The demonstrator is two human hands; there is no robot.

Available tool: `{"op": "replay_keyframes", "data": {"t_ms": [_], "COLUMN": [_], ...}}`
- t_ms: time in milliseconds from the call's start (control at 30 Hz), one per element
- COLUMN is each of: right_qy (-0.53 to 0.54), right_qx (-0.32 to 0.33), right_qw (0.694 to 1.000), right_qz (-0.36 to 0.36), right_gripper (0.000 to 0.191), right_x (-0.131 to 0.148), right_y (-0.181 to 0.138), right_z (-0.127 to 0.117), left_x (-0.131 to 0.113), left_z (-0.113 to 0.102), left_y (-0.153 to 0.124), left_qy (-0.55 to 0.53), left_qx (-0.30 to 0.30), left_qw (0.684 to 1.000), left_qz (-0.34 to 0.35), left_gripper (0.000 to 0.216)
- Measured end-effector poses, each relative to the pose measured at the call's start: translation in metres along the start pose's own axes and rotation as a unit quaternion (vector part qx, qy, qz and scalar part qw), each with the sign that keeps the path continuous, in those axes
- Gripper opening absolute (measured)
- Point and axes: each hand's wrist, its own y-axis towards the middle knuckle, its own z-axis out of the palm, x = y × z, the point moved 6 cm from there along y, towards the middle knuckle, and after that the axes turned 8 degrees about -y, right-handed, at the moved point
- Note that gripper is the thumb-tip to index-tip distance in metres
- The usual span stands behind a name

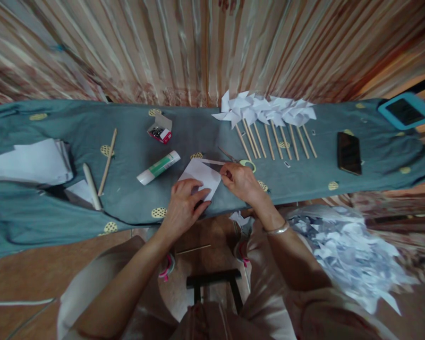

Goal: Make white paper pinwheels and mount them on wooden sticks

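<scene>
Paper square (202,172) lies beneath the spread left hand (184,202), right hand (241,182) pinching its corner.

Both forearms (127,278) extend forward, left grip (188,204) loosely spread, right grip (240,181) pinched.

Glue (158,167) L of sheet (204,174); pinwheels (265,111) R, behind; phone (349,153) farther R

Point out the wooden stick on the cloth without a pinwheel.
The wooden stick left of the glue tube, both ends bare; the others' tops meet white pinwheels.
</scene>
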Motion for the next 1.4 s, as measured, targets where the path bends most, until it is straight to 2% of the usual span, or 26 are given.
{"op": "replay_keyframes", "data": {"t_ms": [167, 267, 400, 500, 733, 867, 1167, 1400], "right_qy": [0.003, -0.007, -0.02, -0.007, -0.019, -0.012, 0.002, -0.049], "right_qx": [-0.022, -0.046, -0.033, -0.022, -0.024, -0.024, 0.016, 0.028], "right_qw": [1.0, 0.999, 0.997, 0.997, 0.994, 0.995, 0.998, 0.998], "right_qz": [-0.003, -0.022, -0.066, -0.078, -0.102, -0.096, -0.058, -0.019], "right_gripper": [0.02, 0.012, 0.012, 0.012, 0.032, 0.026, 0.011, 0.015], "right_x": [0.001, 0.01, 0.023, 0.023, 0.027, 0.027, 0.006, 0.003], "right_y": [-0.003, -0.011, -0.018, -0.019, -0.024, -0.024, -0.009, 0.001], "right_z": [-0.004, -0.006, -0.003, -0.002, -0.002, -0.002, 0.001, -0.001], "left_x": [-0.011, -0.013, -0.016, -0.018, -0.021, -0.022, -0.022, -0.021], "left_z": [0.003, 0.004, 0.005, 0.005, 0.001, 0.0, -0.003, -0.002], "left_y": [0.001, 0.001, 0.0, -0.003, -0.009, -0.01, -0.018, -0.021], "left_qy": [-0.009, 0.001, 0.012, 0.009, -0.006, -0.012, -0.03, -0.043], "left_qx": [0.02, 0.018, 0.011, 0.014, 0.011, 0.005, -0.008, -0.004], "left_qw": [0.999, 0.999, 0.998, 0.997, 0.996, 0.995, 0.994, 0.993], "left_qz": [0.043, 0.052, 0.067, 0.079, 0.093, 0.097, 0.107, 0.108], "left_gripper": [0.02, 0.021, 0.019, 0.019, 0.016, 0.016, 0.015, 0.014]}}
